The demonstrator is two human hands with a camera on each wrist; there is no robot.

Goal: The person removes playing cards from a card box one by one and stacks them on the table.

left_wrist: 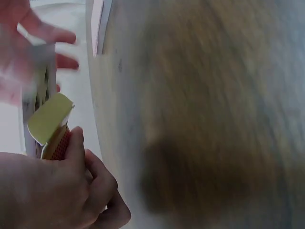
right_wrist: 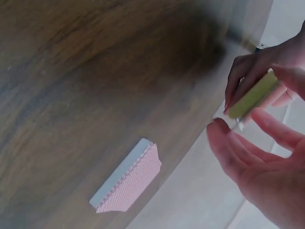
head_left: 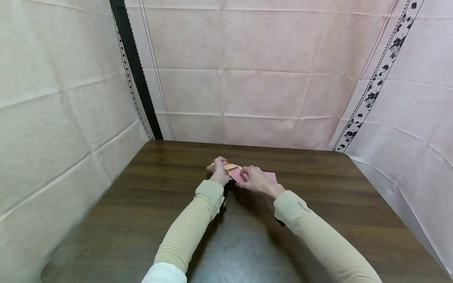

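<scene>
My left hand (head_left: 218,172) grips a small red-and-yellow carton (head_left: 229,166) above the far part of the table. Its yellow flap (left_wrist: 50,119) stands out from the end in the left wrist view, and red patterning shows beside the thumb. Close at the carton's open end is my right hand (head_left: 255,179), thumb and fingers spread apart, blurred in the left wrist view. A pink patterned surface (head_left: 236,175) shows between the two hands. Beneath the right hand, a pink-checked block with a pale side (right_wrist: 128,181), like a stack of cards, lies on the table.
The brown wood-grain table (head_left: 148,243) ends at a pale cloth wall (head_left: 230,94) behind the hands. More cloth (head_left: 46,118) hangs along the left and right sides. A dark strip (head_left: 139,70) runs down the back left corner.
</scene>
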